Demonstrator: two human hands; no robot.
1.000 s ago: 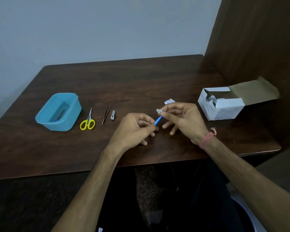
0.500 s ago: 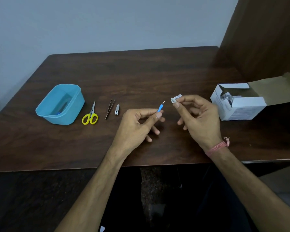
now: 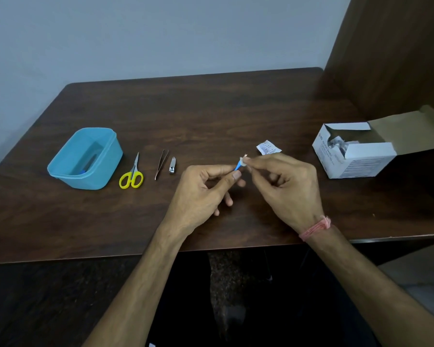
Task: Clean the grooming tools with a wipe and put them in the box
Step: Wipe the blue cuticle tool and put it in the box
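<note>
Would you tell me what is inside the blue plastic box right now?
Inside the blue box lies a blue item near its front wall, which hides the rest of it.

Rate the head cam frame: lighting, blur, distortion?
Head view: dim, even light with a cool cast, no hard shadows; faint sheen on the table behind the blue box. Wide-angle bowing curves the table's near edge. Scissors, tweezers and nail clipper read sharp. The wipe and blue tool between left hand and right hand are soft and tiny.
</note>
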